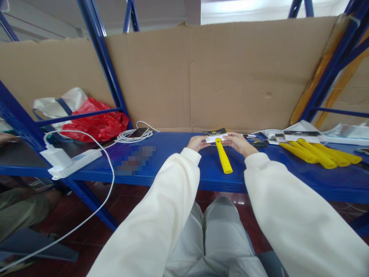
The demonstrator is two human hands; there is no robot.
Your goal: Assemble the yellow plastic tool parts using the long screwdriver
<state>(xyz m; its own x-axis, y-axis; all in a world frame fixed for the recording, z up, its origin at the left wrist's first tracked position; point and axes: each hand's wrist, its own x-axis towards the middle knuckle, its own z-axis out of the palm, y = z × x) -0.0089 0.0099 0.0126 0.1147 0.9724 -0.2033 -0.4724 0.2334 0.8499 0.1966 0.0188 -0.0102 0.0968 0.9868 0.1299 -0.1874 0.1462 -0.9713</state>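
A yellow-handled tool (224, 157) lies on the blue shelf (178, 169), handle pointing toward me, with a white and black card head (215, 135) at its far end. My left hand (196, 143) pinches the left side of that card head. My right hand (238, 143) grips the right side, fingers closed on it. Both arms wear cream sleeves.
Several more yellow-handled tools (317, 153) with cards lie at the right. A white power strip with charger (67, 161), a coiled white cable and phone (135, 134), and a red plastic bag (96, 123) sit left. Brown cardboard (230, 77) backs the shelf. Blue rack posts stand at both sides.
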